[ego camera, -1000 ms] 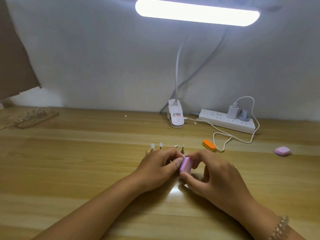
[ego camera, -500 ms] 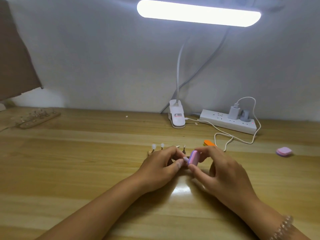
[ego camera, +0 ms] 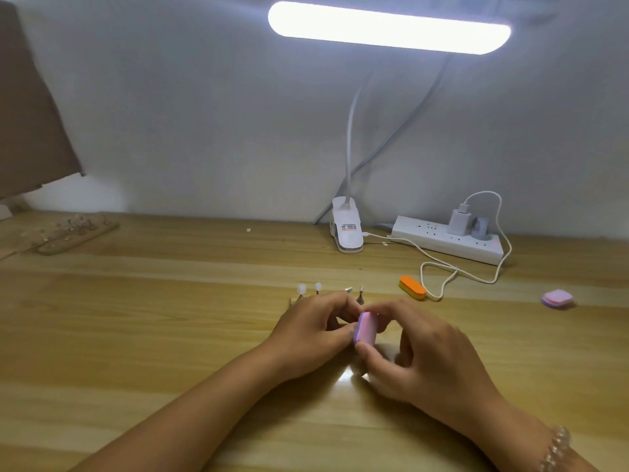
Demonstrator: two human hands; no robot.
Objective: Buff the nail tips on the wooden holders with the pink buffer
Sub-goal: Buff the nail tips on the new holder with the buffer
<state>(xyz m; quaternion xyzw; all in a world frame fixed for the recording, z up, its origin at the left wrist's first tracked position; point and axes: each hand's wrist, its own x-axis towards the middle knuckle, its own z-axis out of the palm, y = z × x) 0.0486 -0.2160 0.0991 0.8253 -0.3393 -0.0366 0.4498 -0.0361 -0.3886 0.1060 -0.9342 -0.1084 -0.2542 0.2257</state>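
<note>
- Head view: a pale wooden table (ego camera: 136, 335) runs to a grey-white wall (ego camera: 170, 114), lit by a glowing bar lamp (ego camera: 388, 27) on a clip base.
- At the back right, a white power strip (ego camera: 446, 240); nearer, an orange buffer (ego camera: 412, 286) and a pink square pad (ego camera: 557, 298). Far left lies another wooden holder (ego camera: 78, 229).
- The pink buffer (ego camera: 366, 327) is at the table's middle, between my hands. Its long axis points away from me, far end leaning slightly right.
- My right hand (ego camera: 429, 356) pinches the buffer, thumb at its near end, fingers arched over the far end.
- My left hand (ego camera: 309, 327) curls over the near wooden holder (ego camera: 293, 300), thumb beside the buffer; I cannot tell what it pinches.
- Nail tips (ego camera: 301, 288) stand just behind its knuckles.
</note>
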